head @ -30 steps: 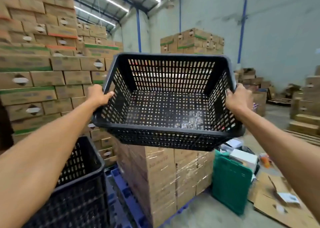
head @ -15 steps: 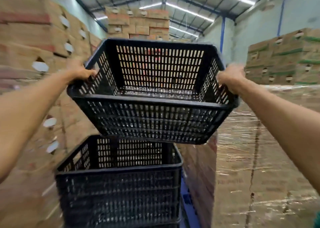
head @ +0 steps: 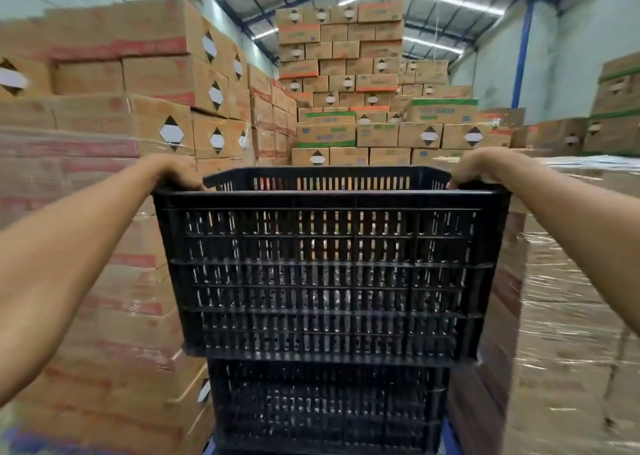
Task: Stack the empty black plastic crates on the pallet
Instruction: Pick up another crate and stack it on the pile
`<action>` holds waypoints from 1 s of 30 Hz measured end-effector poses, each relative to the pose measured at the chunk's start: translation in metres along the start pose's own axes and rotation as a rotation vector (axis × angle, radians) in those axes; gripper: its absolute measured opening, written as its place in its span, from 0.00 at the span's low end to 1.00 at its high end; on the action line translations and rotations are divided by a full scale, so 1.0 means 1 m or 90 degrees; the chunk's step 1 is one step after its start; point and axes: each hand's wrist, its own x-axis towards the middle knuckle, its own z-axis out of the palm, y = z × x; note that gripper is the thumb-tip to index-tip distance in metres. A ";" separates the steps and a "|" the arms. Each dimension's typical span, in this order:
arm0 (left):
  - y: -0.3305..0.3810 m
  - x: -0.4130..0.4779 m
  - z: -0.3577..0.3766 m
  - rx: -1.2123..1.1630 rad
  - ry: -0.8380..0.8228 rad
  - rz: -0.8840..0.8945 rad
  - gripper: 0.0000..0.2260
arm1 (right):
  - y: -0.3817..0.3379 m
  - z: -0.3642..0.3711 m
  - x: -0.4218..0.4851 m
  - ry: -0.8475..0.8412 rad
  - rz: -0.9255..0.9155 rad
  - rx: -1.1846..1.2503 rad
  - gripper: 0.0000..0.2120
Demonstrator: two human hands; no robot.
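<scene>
An empty black slotted plastic crate (head: 329, 274) fills the middle of the head view, upright and level. My left hand (head: 176, 174) grips its left rim and my right hand (head: 478, 170) grips its right rim. Directly beneath it stands a second black crate (head: 325, 409), and the upper crate's base meets or sits just over that crate's top; the joint is blurred. A strip of blue pallet (head: 450, 437) shows at the lower crate's foot.
Wrapped stacks of cardboard boxes (head: 104, 212) stand close on the left, and another wrapped stack (head: 571, 298) stands close on the right, leaving a narrow gap for the crates. Tall box stacks (head: 346, 84) rise behind.
I have turned left and lowered the crate, from tilted in the air with its inside showing, down level onto the crate below.
</scene>
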 end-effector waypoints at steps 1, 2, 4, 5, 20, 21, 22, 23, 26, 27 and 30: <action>0.000 0.001 0.003 0.029 -0.014 0.002 0.11 | 0.001 0.002 0.008 -0.021 -0.004 -0.001 0.08; 0.000 0.004 0.006 0.048 -0.015 0.007 0.08 | 0.000 0.004 0.017 -0.040 -0.010 -0.004 0.11; 0.000 0.006 0.008 0.069 -0.002 0.010 0.06 | 0.001 0.006 0.025 -0.080 -0.021 -0.019 0.15; 0.000 0.008 0.007 0.076 -0.001 0.011 0.05 | 0.001 0.007 0.029 -0.087 -0.023 -0.026 0.13; 0.012 0.063 0.027 0.013 0.033 0.009 0.22 | -0.006 0.019 0.086 0.116 -0.002 0.065 0.22; 0.013 0.065 0.027 0.011 0.033 0.009 0.23 | -0.007 0.019 0.088 0.115 0.005 0.063 0.23; 0.013 0.065 0.027 0.007 0.029 0.008 0.23 | -0.008 0.019 0.089 0.108 0.008 0.062 0.23; 0.012 0.066 0.029 0.005 0.021 0.006 0.22 | -0.009 0.020 0.090 0.101 0.009 0.058 0.23; 0.013 0.067 0.029 0.006 0.019 0.011 0.19 | -0.008 0.020 0.088 0.092 0.013 0.072 0.22; 0.013 0.067 0.028 0.007 0.021 0.015 0.17 | -0.007 0.020 0.088 0.091 0.010 0.078 0.21; 0.013 0.069 0.028 0.008 0.014 0.011 0.15 | -0.007 0.020 0.088 0.083 -0.004 0.091 0.22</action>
